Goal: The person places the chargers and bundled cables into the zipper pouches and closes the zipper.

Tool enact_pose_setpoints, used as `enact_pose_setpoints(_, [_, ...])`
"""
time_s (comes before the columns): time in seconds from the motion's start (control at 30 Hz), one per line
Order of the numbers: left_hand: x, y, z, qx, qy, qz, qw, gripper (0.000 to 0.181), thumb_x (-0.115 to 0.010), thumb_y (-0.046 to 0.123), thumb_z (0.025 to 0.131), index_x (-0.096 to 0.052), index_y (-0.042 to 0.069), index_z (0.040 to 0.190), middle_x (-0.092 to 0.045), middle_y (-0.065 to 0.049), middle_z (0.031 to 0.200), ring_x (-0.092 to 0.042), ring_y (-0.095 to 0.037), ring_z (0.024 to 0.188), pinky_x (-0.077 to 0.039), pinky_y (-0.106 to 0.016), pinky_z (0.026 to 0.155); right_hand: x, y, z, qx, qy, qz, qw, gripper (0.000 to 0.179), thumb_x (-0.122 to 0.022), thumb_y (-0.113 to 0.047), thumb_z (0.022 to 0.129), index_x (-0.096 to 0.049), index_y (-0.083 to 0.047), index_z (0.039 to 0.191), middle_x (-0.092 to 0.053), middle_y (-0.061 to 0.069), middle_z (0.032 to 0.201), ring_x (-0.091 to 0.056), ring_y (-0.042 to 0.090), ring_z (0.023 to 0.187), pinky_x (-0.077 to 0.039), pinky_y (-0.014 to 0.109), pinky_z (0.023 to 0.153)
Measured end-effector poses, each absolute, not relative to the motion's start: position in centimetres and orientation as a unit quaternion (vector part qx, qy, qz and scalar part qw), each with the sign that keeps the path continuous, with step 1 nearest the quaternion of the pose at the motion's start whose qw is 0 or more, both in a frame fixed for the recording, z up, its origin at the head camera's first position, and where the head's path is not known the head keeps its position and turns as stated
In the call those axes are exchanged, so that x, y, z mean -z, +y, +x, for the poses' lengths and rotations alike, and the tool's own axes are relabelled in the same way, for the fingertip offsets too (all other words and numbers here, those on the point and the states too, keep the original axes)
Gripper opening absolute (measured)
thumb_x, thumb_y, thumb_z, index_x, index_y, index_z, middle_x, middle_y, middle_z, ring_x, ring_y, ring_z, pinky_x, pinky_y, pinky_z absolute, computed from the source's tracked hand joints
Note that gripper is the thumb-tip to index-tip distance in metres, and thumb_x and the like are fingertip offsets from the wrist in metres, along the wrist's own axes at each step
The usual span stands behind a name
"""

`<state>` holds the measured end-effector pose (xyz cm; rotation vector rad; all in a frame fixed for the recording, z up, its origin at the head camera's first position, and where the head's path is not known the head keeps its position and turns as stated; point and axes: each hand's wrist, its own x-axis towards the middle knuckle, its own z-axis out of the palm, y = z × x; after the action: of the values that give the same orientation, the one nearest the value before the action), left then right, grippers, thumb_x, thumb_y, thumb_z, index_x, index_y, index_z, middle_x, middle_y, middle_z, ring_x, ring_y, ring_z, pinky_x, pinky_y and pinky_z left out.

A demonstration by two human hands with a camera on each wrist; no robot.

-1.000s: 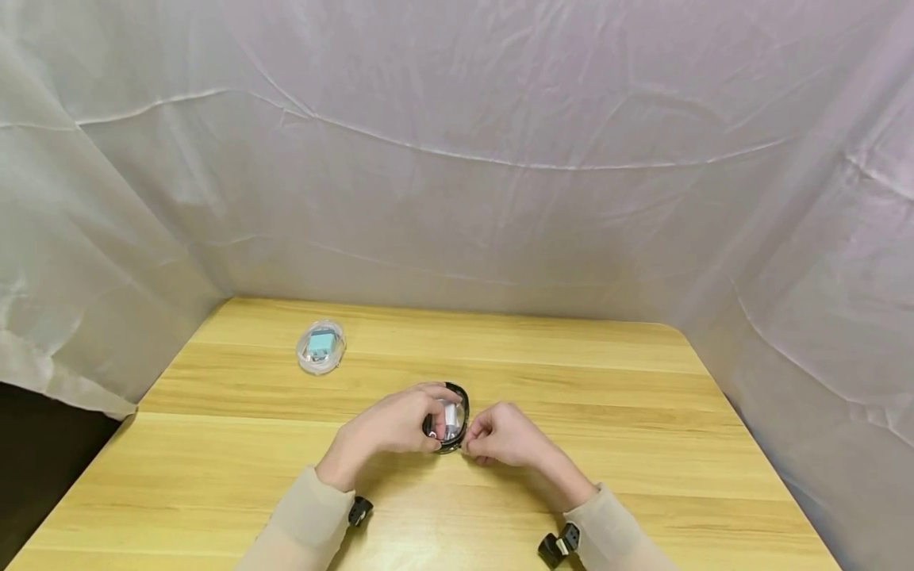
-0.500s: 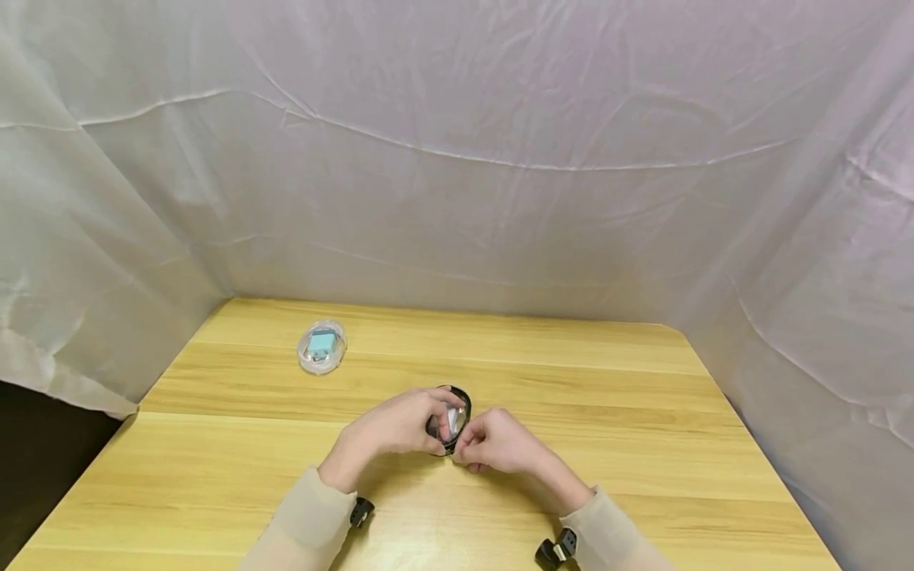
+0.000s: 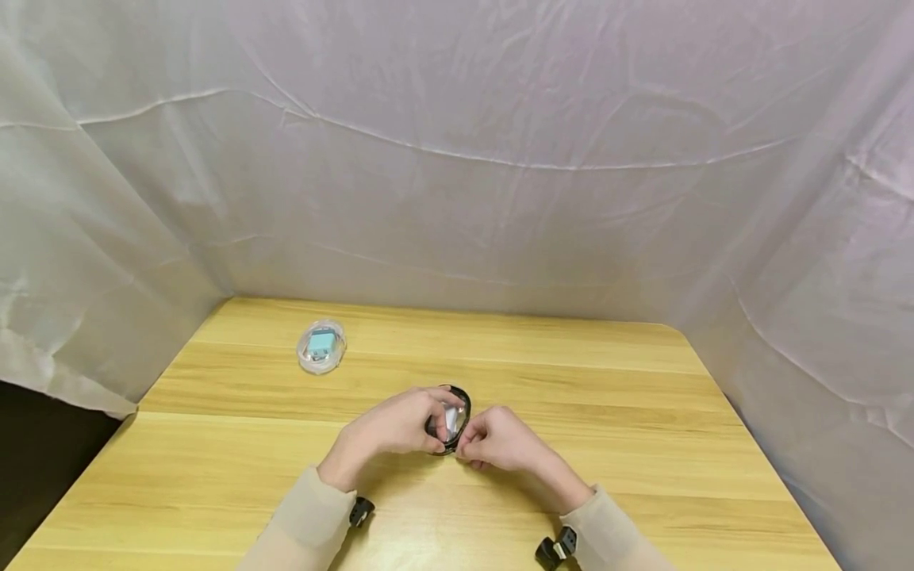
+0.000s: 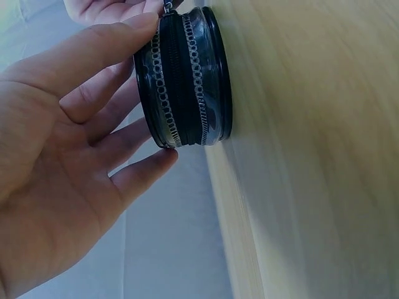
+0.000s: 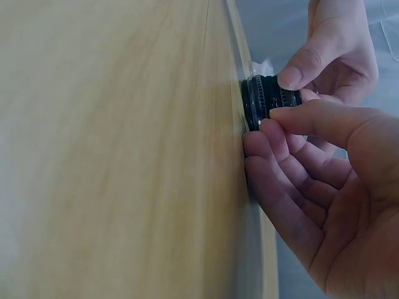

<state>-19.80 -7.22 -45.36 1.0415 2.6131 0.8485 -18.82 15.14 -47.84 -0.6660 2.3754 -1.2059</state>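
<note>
A small round pouch of clear plastic with black trim [image 3: 467, 404] stands near the middle of the table, with a white item showing inside it. My left hand [image 3: 396, 424] grips it from the left, thumb and fingers on its upper rim. In the left wrist view, a black zipper [image 4: 181, 81] runs round the side wall between two rows of stitching. At its end is a small metal zipper pull [image 4: 167, 6]. My right hand [image 3: 503, 440] is at the pouch's near right side, thumb and forefinger pinching at the zipper pull, which is mostly hidden by the fingertips.
Farther back on the left of the wooden table [image 3: 607, 396] lies another round clear pouch [image 3: 339, 358] with a light blue block [image 3: 322, 342] in it. Pale cloth [image 3: 457, 222] hangs behind and at both sides.
The right hand has shifted a little to the left along the near side of the pouch. The left hand keeps its grip, and the pouch has barely moved.
</note>
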Motion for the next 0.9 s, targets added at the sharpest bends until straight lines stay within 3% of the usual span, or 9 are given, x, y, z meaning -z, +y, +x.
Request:
enact_pose_setpoints(0.3, [45.52,-7.26,-19.88,-0.284,0.886,0.352,0.101,0.027,-0.086,0.004,0.079,-0.066,0.021,0.071,-0.059,-0.007,0.148,-0.063,-0.029,0.125,-0.053,-0.039,0.103,47.89,15.22,-18.91,0.420,0.856,-0.239,0.183,0.009,-0.072,0.000,0.085,-0.076,-0.005,0.078,-0.072,0.003,0.069,-0.067,0.013,0.061,-0.056,0.024,0.054])
enact_pose_setpoints(0.63, [45.39,-7.23,-19.78,-0.283,0.888,0.347,0.106,0.027,-0.086,0.006,0.080,-0.066,0.023,0.071,-0.059,-0.004,0.148,-0.063,-0.028,0.126,-0.053,-0.039,0.105,47.66,15.65,-19.09,0.418,0.862,-0.226,0.176,0.008,-0.072,0.000,0.085,-0.076,-0.005,0.080,-0.073,0.003,0.072,-0.068,0.014,0.064,-0.060,0.029,0.058])
enact_pose_setpoints(0.9, [45.38,-7.18,-19.81,-0.279,0.888,0.351,0.102,0.028,-0.086,0.004,0.079,-0.066,0.021,0.070,-0.060,-0.006,0.148,-0.064,-0.028,0.123,-0.054,-0.038,0.102,47.44,15.61,-19.03,0.401,0.874,-0.224,0.161,0.008,-0.073,-0.002,0.086,-0.076,-0.007,0.080,-0.072,0.002,0.070,-0.066,0.014,0.062,-0.055,0.023,0.055])
